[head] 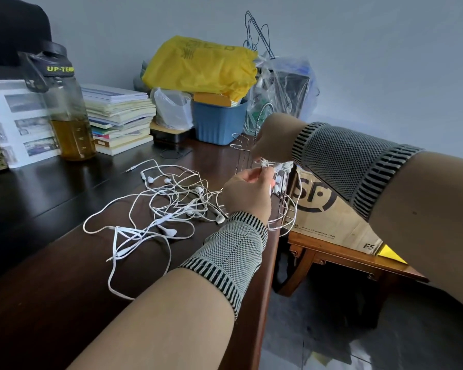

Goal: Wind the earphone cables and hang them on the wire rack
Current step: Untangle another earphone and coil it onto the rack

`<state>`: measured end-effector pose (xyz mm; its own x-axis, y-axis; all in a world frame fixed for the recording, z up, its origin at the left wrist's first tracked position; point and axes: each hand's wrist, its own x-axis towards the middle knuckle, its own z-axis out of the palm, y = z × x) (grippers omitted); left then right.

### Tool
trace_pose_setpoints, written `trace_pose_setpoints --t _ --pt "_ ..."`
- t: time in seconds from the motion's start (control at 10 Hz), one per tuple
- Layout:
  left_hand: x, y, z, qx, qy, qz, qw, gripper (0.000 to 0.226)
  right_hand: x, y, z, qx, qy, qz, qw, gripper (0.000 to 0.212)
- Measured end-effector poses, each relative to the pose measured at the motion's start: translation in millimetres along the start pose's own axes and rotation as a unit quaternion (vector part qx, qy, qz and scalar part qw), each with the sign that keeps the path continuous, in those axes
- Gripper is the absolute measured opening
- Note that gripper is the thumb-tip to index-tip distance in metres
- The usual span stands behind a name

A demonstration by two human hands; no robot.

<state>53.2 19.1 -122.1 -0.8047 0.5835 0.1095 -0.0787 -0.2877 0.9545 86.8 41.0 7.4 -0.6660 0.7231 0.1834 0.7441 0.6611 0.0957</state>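
- Dark wooden worktop (51,263) fills the lower left of the frame, against a pale grey wall; its right edge runs down the centre, with grey floor and a lower wooden side table (340,256) beyond it.
- Left hand (245,194), centre frame, fingers curled, pinches a small wound bundle of white earphone cable (263,163) at its fingertips.
- Right hand (271,141), just above and to the right, also has its fingers curled onto the same bundle; the two hands nearly meet.
- Wire rack (242,148), thin silver metal, stands at the worktop's right edge directly behind and beneath both hands; the bundle sits at its upper wires. Whether the bundle is already hooked on cannot be told.
- White earbuds (277,180) hang within the rack, just right of the left hand.
- Loose earphone cables (171,206) lie tangled on the worktop to the left of the left hand, near it, spreading toward lower centre.
- Bare worktop surrounds the tangle on its left and lower sides.
- Upper left holds a bottle (67,116) of amber liquid and stacked books (118,118); upper centre holds a blue bin (219,121) and a yellow bag (201,66).
- Cardboard box (329,212) rests on the side table, right of the rack.
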Motion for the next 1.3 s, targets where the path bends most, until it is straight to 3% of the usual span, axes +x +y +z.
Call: trace_pose_setpoints --t 0.1,0.2,0.3,0.4,0.5,0.6,0.8,1.0,1.2,1.3 --pt "-0.9 1.3 -1.7 0.029 0.003 0.01 1.0 0.01 -12.4 -3.1 2.8 -0.09 0.015 -0.086 0.992 0.021" --pt "-0.7 0.5 -2.3 0.054 0.02 0.015 0.998 0.028 -25.2 -3.3 6.2 -0.147 0.053 -0.149 0.976 0.023" --pt "-2.9 1.2 -1.9 0.04 0.023 0.013 0.999 0.03 -41.8 3.9 16.0 -0.186 0.107 -0.187 0.959 0.023" --pt "-2.6 2.2 -1.7 0.023 0.005 0.022 0.999 0.018 -56.1 17.4 35.2 -0.132 0.181 -0.18 0.958 0.016" --pt "-0.8 0.1 -2.7 0.019 -0.021 0.004 1.0 0.007 -64.2 35.8 52.6 0.056 0.201 -0.097 0.973 0.017" --pt "-1.9 0.1 -4.3 0.028 -0.02 -0.004 0.999 0.015 -66.5 49.7 60.3 0.18 0.157 0.006 0.971 0.017" --pt "-10.5 8.2 -4.5 -0.003 -0.018 -0.018 1.0 0.014 -60.2 73.5 70.6 0.332 0.101 0.126 0.929 0.015" --pt "-9.8 9.8 -3.8 -0.007 -0.011 -0.021 1.0 0.016 -59.9 83.6 66.0 0.35 0.083 0.19 0.914 0.023" --pt "-5.1 4.2 -4.0 0.013 -0.009 -0.01 1.0 0.018 -42.9 61.3 20.9 0.188 0.152 0.118 0.963 0.023" --pt "-6.7 4.0 -4.1 0.0 -0.014 -0.008 1.0 0.012 -20.8 44.8 3.6 0.152 0.147 0.093 0.973 0.016"
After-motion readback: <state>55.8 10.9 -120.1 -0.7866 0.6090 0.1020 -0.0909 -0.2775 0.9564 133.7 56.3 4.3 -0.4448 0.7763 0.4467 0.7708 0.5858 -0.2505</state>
